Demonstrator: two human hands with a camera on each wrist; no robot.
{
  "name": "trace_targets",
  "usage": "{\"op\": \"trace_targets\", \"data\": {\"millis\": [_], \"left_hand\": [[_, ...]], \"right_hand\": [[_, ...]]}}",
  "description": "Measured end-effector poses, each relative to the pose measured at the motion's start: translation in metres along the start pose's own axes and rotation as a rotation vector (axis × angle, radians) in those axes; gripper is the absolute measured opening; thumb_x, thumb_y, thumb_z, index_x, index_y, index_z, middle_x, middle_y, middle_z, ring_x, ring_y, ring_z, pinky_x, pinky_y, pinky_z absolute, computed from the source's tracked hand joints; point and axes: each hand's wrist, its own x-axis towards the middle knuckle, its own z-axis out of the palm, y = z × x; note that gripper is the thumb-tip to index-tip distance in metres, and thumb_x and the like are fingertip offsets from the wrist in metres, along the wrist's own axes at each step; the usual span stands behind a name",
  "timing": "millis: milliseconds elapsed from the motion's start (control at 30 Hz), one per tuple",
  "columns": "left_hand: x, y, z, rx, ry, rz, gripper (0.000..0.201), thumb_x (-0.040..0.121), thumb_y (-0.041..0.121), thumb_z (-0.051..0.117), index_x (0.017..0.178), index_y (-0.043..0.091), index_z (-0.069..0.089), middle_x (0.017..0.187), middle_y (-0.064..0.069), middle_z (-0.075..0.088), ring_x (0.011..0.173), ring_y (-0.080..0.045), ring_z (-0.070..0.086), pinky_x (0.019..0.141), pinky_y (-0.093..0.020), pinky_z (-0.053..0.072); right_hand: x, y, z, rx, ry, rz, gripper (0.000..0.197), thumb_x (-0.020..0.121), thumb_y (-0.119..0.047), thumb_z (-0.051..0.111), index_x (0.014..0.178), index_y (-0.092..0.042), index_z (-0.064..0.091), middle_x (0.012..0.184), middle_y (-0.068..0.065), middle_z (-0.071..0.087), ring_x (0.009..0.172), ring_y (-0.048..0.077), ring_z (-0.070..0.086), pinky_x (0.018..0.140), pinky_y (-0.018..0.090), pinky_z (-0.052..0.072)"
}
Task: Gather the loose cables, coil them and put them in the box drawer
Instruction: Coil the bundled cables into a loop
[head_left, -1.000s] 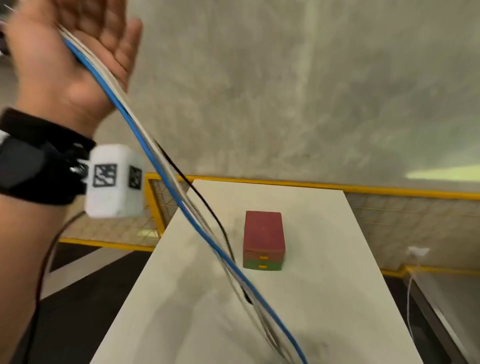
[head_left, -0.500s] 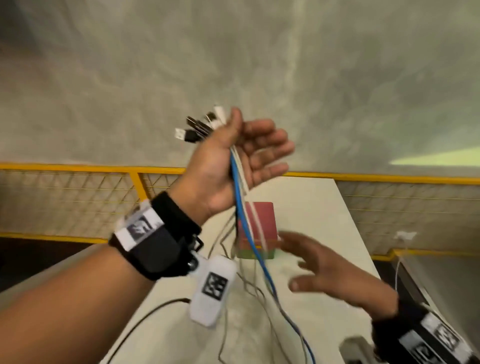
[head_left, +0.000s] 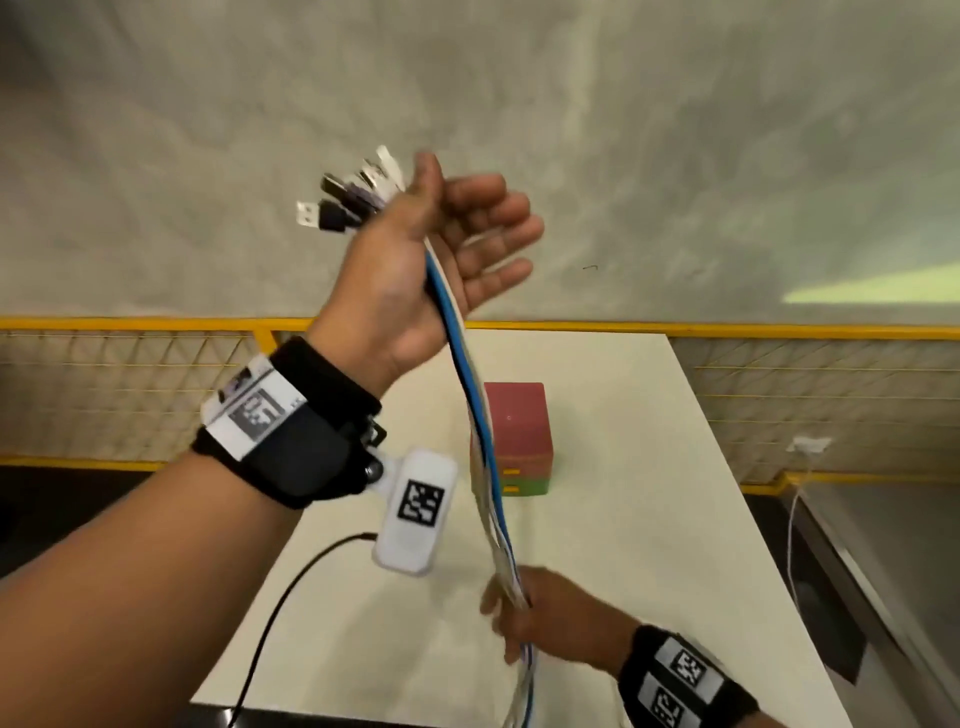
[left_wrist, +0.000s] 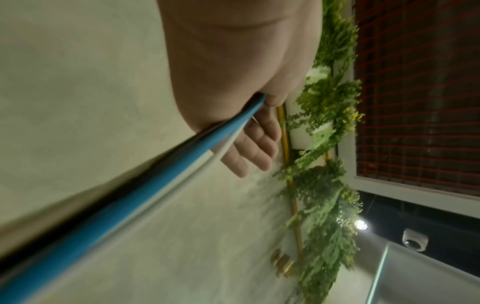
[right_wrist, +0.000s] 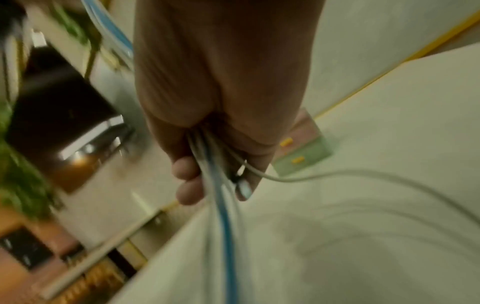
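Cables (head_left: 480, 415) | our left hand (head_left: 415, 270) pinches the plug ends | our right hand (head_left: 540, 618) grips the bundle lower | box (head_left: 519, 441) near desk (head_left: 649, 519) far edge

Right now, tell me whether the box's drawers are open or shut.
Shut. In the head view both yellow-handled drawer fronts sit flush with the face of the box, none pulled out; the right wrist view shows the same.

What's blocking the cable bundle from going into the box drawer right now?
Nothing lies on the table between them, but both drawers of the box look closed, and the cables hang uncoiled between the left hand and the right hand.
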Motion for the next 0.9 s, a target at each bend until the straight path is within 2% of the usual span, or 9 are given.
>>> {"op": "trace_targets", "data": {"millis": [67, 200, 333, 433, 533, 633, 700, 833, 900], "left_hand": [[0.0, 0.019, 0.002, -0.015, -0.001, 0.064, 0.056, 0.104, 0.051, 0.028, 0.09, 0.013, 0.067, 0.085, -0.003, 0.076, 0.089, -0.022, 0.075, 0.081, -0.039, 0.059], [-0.005, 0.038, 0.007, 0.048, -0.048, 0.11, 0.056, 0.104, 0.05, 0.026, 0.091, 0.014, 0.067, 0.087, -0.003, 0.076, 0.091, -0.022, 0.075, 0.085, -0.042, 0.058], [-0.015, -0.002, 0.005, 0.247, -0.098, -0.074, 0.057, 0.104, 0.05, 0.027, 0.087, 0.016, 0.07, 0.087, -0.003, 0.078, 0.089, -0.024, 0.076, 0.088, -0.045, 0.054], [-0.03, -0.054, 0.002, 0.295, -0.101, -0.172, 0.054, 0.1, 0.049, 0.034, 0.083, 0.017, 0.074, 0.089, -0.004, 0.079, 0.091, -0.023, 0.076, 0.101, -0.05, 0.046], [-0.04, -0.084, -0.003, 0.335, -0.065, -0.139, 0.049, 0.089, 0.051, 0.046, 0.087, 0.012, 0.075, 0.095, -0.01, 0.079, 0.098, -0.026, 0.075, 0.103, -0.047, 0.047], [-0.045, -0.092, -0.013, 0.244, -0.083, -0.13, 0.048, 0.095, 0.047, 0.047, 0.088, 0.01, 0.077, 0.096, -0.014, 0.078, 0.101, -0.032, 0.072, 0.105, -0.048, 0.048], [-0.051, -0.097, -0.018, 0.186, -0.125, -0.165, 0.05, 0.094, 0.042, 0.043, 0.094, 0.005, 0.076, 0.098, -0.015, 0.077, 0.103, -0.033, 0.072, 0.101, -0.043, 0.051], [-0.061, -0.091, -0.019, -0.156, -0.231, -0.273, 0.051, 0.091, 0.046, 0.047, 0.096, 0.005, 0.077, 0.1, -0.014, 0.078, 0.098, -0.03, 0.075, 0.088, -0.039, 0.06], [-0.063, -0.075, -0.023, -0.361, -0.311, -0.319, 0.05, 0.091, 0.046, 0.048, 0.099, 0.006, 0.077, 0.102, -0.015, 0.078, 0.1, -0.031, 0.074, 0.089, -0.044, 0.058]], "right_hand": [[-0.007, 0.029, 0.002, -0.04, -0.113, 0.109, 0.019, 0.072, -0.021, 0.068, 0.09, -0.025, 0.068, 0.081, -0.001, 0.07, 0.078, 0.017, 0.069, 0.093, 0.047, 0.055], [-0.022, 0.044, -0.009, -0.195, -0.296, 0.134, 0.065, 0.073, -0.046, 0.078, 0.131, -0.045, 0.05, 0.131, -0.018, 0.055, 0.117, -0.002, 0.054, 0.104, 0.025, 0.044], [-0.027, -0.014, -0.04, -0.014, 0.021, -0.087, 0.124, 0.049, -0.056, 0.092, 0.151, -0.033, 0.026, 0.154, -0.012, 0.038, 0.141, -0.001, 0.034, 0.115, 0.029, 0.035], [-0.028, -0.09, -0.051, 0.127, 0.129, -0.387, 0.093, 0.061, -0.03, 0.092, 0.14, -0.021, 0.044, 0.141, -0.006, 0.056, 0.134, 0.009, 0.049, 0.112, 0.033, 0.038], [-0.019, -0.12, -0.034, 0.181, 0.122, -0.438, 0.039, 0.071, 0.001, 0.079, 0.103, -0.008, 0.059, 0.087, 0.012, 0.069, 0.083, 0.025, 0.069, 0.087, 0.05, 0.057], [-0.009, -0.104, -0.009, 0.231, 0.079, -0.308, 0.012, 0.079, 0.002, 0.069, 0.079, -0.008, 0.062, 0.061, 0.013, 0.054, 0.044, 0.018, 0.052, 0.052, 0.029, 0.054], [0.0, -0.098, 0.006, 0.24, 0.059, -0.269, 0.011, 0.083, 0.0, 0.066, 0.078, -0.01, 0.065, 0.061, 0.017, 0.05, 0.041, 0.02, 0.045, 0.046, 0.02, 0.046], [0.012, -0.084, 0.012, 0.108, -0.094, -0.199, 0.009, 0.081, -0.008, 0.066, 0.087, -0.012, 0.072, 0.088, 0.045, 0.058, 0.073, 0.037, 0.057, 0.067, 0.029, 0.052], [0.013, -0.076, 0.014, -0.028, -0.145, -0.1, 0.015, 0.081, -0.011, 0.067, 0.094, -0.004, 0.071, 0.085, 0.036, 0.063, 0.069, 0.031, 0.059, 0.071, 0.036, 0.055]]}}
